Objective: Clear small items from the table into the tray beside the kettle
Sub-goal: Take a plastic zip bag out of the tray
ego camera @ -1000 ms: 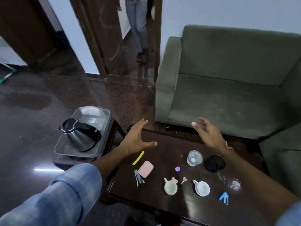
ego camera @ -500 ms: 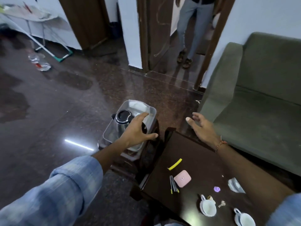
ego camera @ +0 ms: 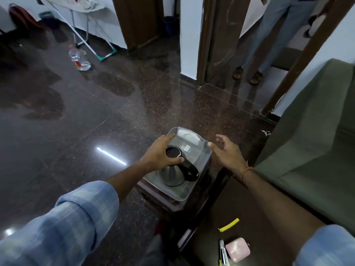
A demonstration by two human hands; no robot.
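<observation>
A clear grey tray sits on a small dark side stand, with a steel kettle with a black lid and handle standing in its near half. My left hand is spread over the kettle's lid, fingers apart, touching or just above it. My right hand hovers open at the tray's right rim, holding nothing. On the dark table at the lower right lie a yellow strip, a pink case and a few pens.
A green sofa fills the right side. A person's legs stand in the doorway ahead. A plastic bottle lies on the shiny dark floor at the far left, near a folding stand.
The view has swung left and down towards the tray. Both hands moved from above the table to the kettle and tray; the left now covers the kettle lid.
</observation>
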